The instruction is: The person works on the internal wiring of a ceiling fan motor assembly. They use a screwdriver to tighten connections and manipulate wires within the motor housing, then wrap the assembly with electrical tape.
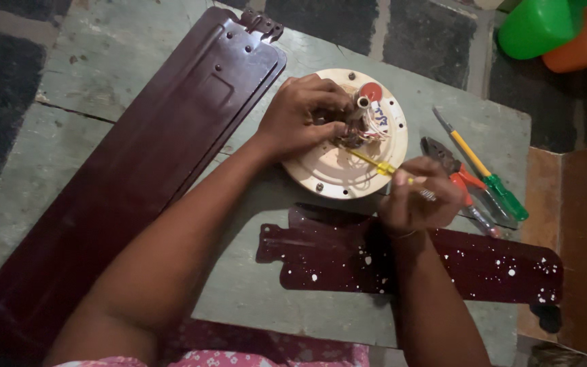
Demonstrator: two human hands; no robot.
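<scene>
left hand [300, 119] grips fan motor [344, 136] hub | right hand [419, 197] holds yellow screwdriver [375, 164] | pliers [453, 170] beside

Dim light; worn green slab [253, 299] over dark floor [1, 88].

A round cream-coloured fan motor housing [338, 160] lies flat on the green tabletop [253, 285], wires bunched at its central shaft, where a yellow-handled screwdriver [375, 165] points its tip inward.
</scene>
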